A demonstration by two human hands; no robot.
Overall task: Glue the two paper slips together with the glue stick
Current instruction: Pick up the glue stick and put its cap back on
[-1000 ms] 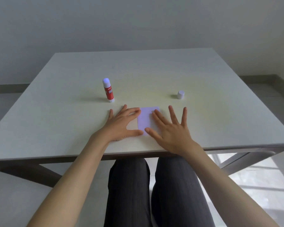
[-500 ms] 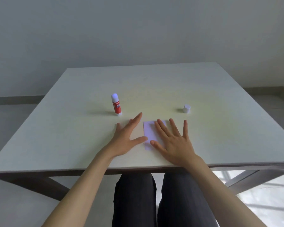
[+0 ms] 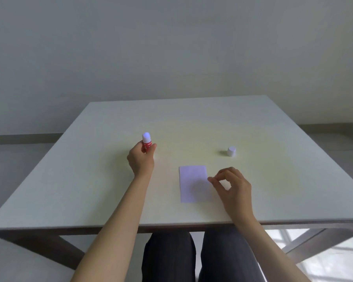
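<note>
A pale lilac paper slip (image 3: 194, 183) lies flat on the white table (image 3: 192, 123), near the front edge; only one sheet shows, so I cannot tell whether a second lies under it. My left hand (image 3: 141, 159) is wrapped around the red body of the uncapped glue stick (image 3: 146, 140), which stands upright to the left of the paper. My right hand (image 3: 233, 186) hovers at the paper's right edge, fingers curled, thumb and forefinger close together with nothing visible between them. The white cap (image 3: 231, 151) stands alone at the right.
My dark-trousered legs (image 3: 192, 257) are under the table's front edge. A plain wall rises behind the table.
Both hands have lifted off the paper. My left hand moved up and left and closed on the glue stick; my right hand slid off to the paper's right edge and curled its fingers.
</note>
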